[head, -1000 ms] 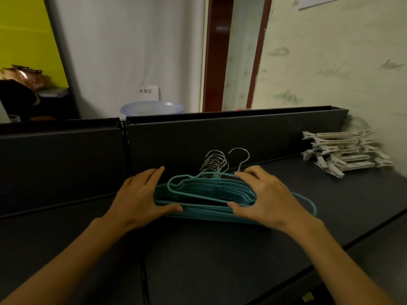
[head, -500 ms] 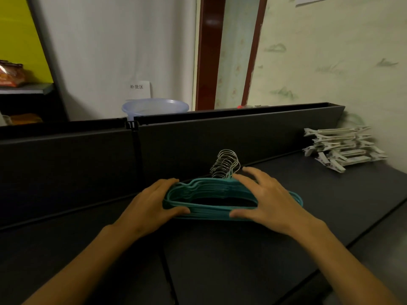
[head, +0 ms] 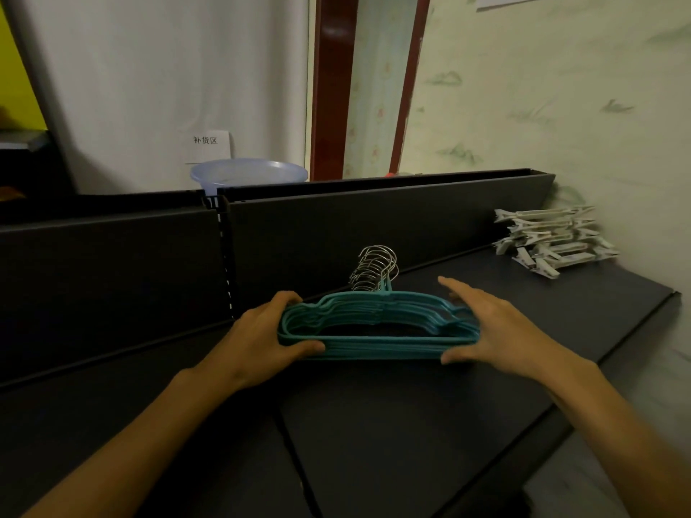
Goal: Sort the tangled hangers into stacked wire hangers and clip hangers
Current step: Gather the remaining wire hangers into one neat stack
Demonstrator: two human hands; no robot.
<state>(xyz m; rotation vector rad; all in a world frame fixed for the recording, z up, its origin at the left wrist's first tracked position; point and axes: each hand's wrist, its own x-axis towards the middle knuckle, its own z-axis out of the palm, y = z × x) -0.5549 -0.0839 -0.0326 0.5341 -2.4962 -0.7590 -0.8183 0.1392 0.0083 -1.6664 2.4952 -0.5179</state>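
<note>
One stack of teal wire hangers [head: 377, 330] lies flat on the dark desk [head: 411, 424], mid-desk near the back edge, silver hooks [head: 375, 269] bunched together and pointing at the back panel [head: 374, 226]. Exact hanger count can't be read; roughly nine or ten hooks show. One pile of white clip hangers [head: 549, 241] sits at the back right corner of the desk, against the wall, well apart from the teal stack; count not readable either. Left hand [head: 261, 338] grips the left end of the stack: thumb across the front bars, fingers curled over the far side. Right hand [head: 497, 327] is at the right end, fingers straight and spread, thumb touching the front bottom bars, palm close beside the stack's end, index finger extended past the top bar; not wrapped around anything. Both forearms come in from the near edge, angled inward toward the stack. Behind the back panel: one pale blue basin [head: 248, 175] and one paper sign [head: 207, 145] on the wall.
</note>
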